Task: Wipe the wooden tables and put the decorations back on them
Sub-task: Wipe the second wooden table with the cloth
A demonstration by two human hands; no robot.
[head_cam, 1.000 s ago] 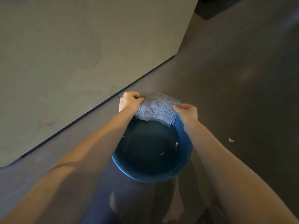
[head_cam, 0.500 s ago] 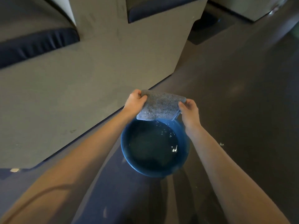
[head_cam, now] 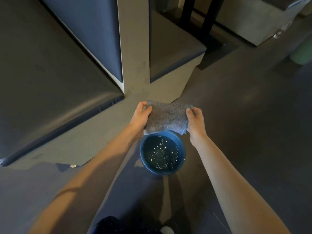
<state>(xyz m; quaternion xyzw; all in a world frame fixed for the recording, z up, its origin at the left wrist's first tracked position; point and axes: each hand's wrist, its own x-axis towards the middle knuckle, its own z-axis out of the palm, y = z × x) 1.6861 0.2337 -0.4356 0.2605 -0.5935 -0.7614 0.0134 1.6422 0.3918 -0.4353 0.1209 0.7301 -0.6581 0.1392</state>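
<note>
While both hands hold it up: the grey cloth hangs folded above the far rim of the blue basin, not touching the water.
Left grip: the left hand pinches the cloth's left edge, thumb on the near face and fingers curled behind.
Right grip: the right hand pinches the right edge in the same way, thumb in front.
Basin: it stands on the dark floor, with rippling water inside that catches small glints of light.
Edges and open room: the basin's left side sits close to the pale base of the bench seating; a wide stretch of open floor lies to its right and far right.
Surface and room: dark padded seat cushions lie at the left, a pale upright divider runs between two seats, and black legs stand further back. A green object, too blurred to tell, is at the right edge. No wooden table top or decoration shows.
Against the earlier frame: the view has risen and pulled back, so more seating shows and the basin looks smaller; the cloth is higher above the rim, and the water is more disturbed.
</note>
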